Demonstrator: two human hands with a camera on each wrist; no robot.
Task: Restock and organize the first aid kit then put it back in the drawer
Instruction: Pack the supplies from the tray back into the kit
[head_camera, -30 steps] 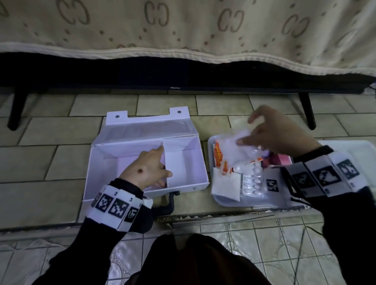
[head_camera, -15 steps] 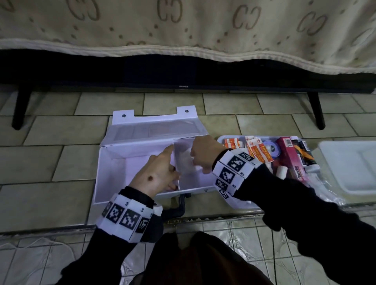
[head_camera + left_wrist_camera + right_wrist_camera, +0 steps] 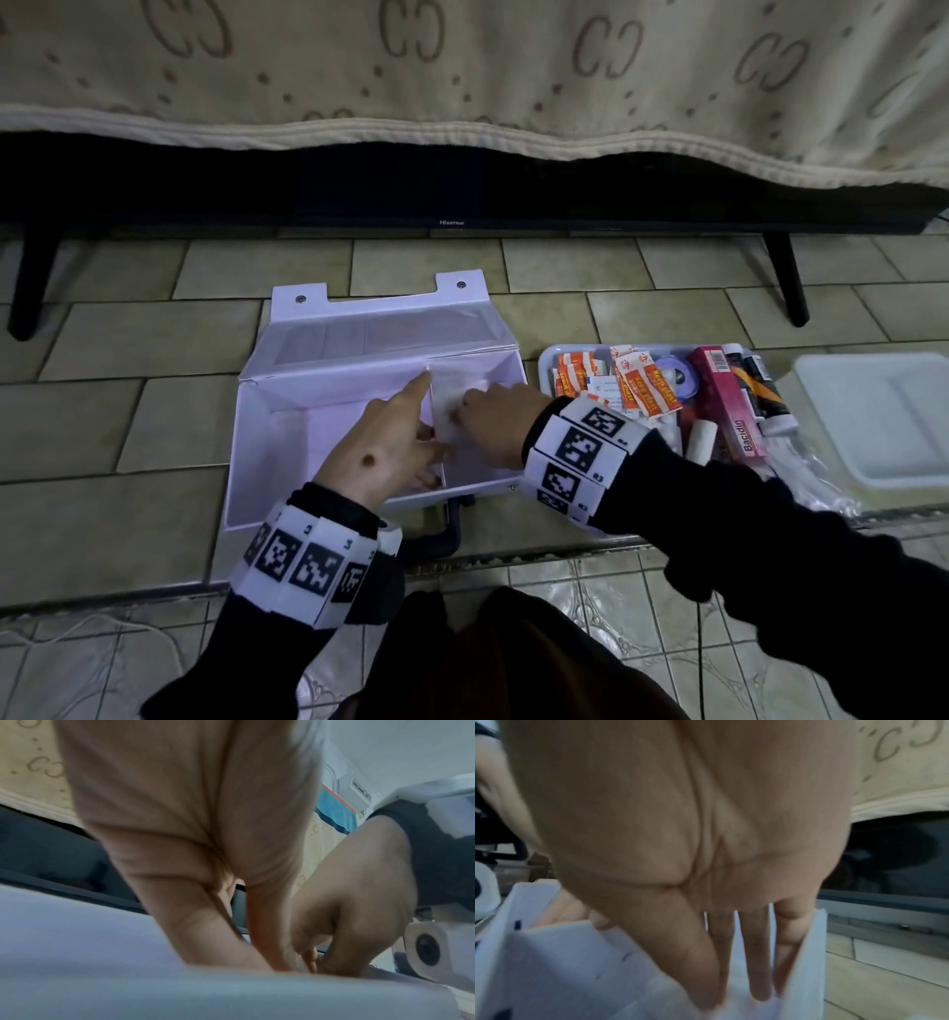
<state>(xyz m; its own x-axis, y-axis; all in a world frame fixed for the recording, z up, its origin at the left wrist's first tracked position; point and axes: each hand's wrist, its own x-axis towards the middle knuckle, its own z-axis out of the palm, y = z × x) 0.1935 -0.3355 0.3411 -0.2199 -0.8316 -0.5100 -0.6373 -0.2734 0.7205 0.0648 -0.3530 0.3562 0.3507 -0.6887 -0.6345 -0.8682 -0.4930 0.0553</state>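
Sitting on the tiled floor (image 3: 154, 360), first aid kit (image 3: 287, 442): white rectangular box, long axis running left-right, lid (image 3: 390, 334) flipped open away from the person, black handle (image 3: 449, 524) on the near side. Split by 1 white divider (image 3: 434, 406) into 2 compartments, larger left, smaller right.

Left hand (image 3: 382, 452) at the divider, index finger out straight along its top edge, other fingers curled around it from the left side. Pinching it, as far as the head view shows; left wrist view too blurred to confirm.

Right hand (image 3: 493, 424) down in the right compartment, fingers (image 3: 757, 963) straight, slightly spread, pressing flat on a white packet (image 3: 452, 406) at the bottom. Not curled around anything. Packet details too blurred to read.

Just right of the kit, 1 white tray (image 3: 547, 360) of supplies: several orange-and-white plaster strips (image 3: 644, 388), 1 pink box (image 3: 729, 406) marked Bacidin, 1 tape roll (image 3: 678, 380), 1 white gauze roll (image 3: 702, 437). Further right, 1 white lid-like tray (image 3: 883, 416), apart from the first.

Behind it all, TV (image 3: 452, 195) under a beige patterned cloth (image 3: 462, 67).
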